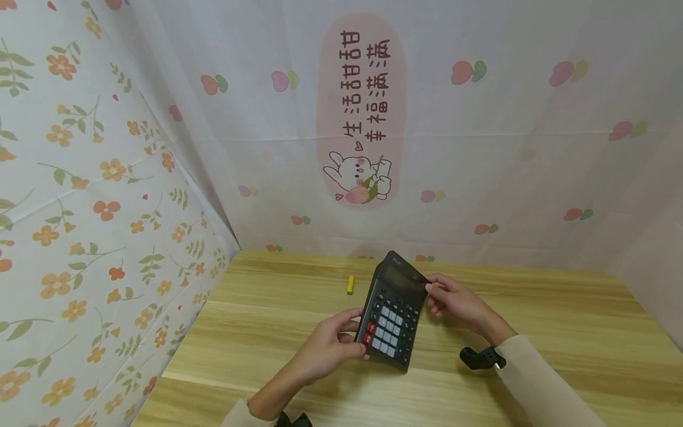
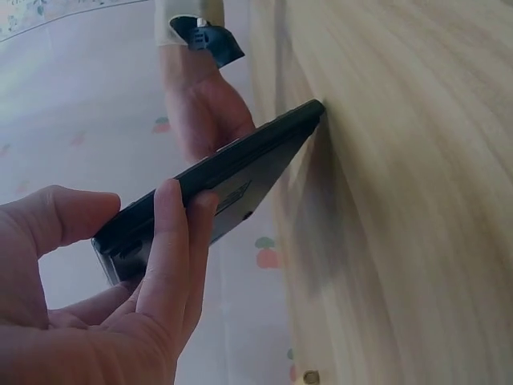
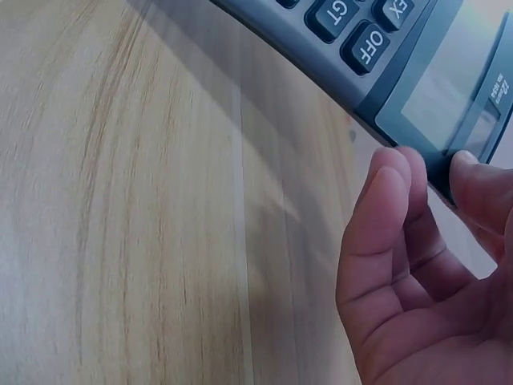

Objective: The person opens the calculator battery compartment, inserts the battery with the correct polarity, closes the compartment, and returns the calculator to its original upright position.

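A black calculator (image 1: 392, 311) with grey and red keys is held tilted above the wooden table, its screen end raised and turned toward the back. My left hand (image 1: 328, 344) grips its left side, thumb on the front face and fingers behind, as the left wrist view shows on the calculator's edge (image 2: 216, 168). At the upper right corner my right hand (image 1: 461, 302) pinches the screen end; in the right wrist view the thumb (image 3: 481, 188) lies on the front by the display. A yellow battery-like cylinder (image 1: 350, 285) lies on the table behind the calculator.
The wooden table (image 1: 560, 332) reaches back to a hanging cloth (image 1: 480, 148) printed with fruit and a rabbit. A floral cloth (image 1: 107, 237) hangs along the left side. Each wrist wears a black strap device (image 1: 480, 358).
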{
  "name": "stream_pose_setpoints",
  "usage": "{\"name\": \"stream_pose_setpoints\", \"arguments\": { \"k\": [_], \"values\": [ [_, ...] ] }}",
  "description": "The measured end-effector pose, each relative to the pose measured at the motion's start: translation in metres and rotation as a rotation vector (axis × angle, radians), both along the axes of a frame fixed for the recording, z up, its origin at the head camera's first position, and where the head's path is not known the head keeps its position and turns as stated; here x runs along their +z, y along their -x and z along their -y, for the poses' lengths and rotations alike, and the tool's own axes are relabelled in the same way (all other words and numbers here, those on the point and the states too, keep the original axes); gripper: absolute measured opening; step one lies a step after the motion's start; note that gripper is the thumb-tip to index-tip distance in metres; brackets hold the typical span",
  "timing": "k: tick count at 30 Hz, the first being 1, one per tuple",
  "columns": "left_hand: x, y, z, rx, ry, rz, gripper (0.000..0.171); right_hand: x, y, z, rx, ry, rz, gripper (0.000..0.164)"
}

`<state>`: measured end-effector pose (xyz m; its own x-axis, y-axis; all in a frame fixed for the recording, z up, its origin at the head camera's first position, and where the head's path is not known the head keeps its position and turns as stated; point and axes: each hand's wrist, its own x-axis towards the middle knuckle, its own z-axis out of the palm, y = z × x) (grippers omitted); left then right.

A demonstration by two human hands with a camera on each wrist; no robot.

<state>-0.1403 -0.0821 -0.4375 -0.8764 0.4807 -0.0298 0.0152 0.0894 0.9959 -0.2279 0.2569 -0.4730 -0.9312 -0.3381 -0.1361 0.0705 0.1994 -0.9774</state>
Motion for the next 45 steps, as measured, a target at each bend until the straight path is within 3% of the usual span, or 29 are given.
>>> {"name": "stream_pose_setpoints", "arguments": {
  "k": [13, 24, 30, 36, 45],
  "values": [
    [0.013, 0.001, 0.001, -0.03, 0.091, -0.14, 0.073, 0.008, -0.002, 0.001, 0.023, 0.115, 0.041, 0.033],
    [0.026, 0.001, -0.001, -0.067, 0.277, -0.314, 0.068, 0.017, 0.0, 0.002, -0.019, 0.196, 0.188, 0.051],
    [0.03, 0.0, -0.003, -0.1, 0.36, -0.398, 0.065, 0.021, -0.001, 0.004, -0.044, 0.179, 0.197, 0.056],
    [0.033, -0.003, -0.003, -0.131, 0.406, -0.469, 0.065, 0.024, -0.004, 0.007, -0.058, 0.149, 0.187, 0.047],
    [0.035, -0.01, -0.005, -0.152, 0.574, -0.763, 0.066, 0.027, -0.006, 0.009, -0.034, 0.123, 0.156, 0.041]
  ]
}}
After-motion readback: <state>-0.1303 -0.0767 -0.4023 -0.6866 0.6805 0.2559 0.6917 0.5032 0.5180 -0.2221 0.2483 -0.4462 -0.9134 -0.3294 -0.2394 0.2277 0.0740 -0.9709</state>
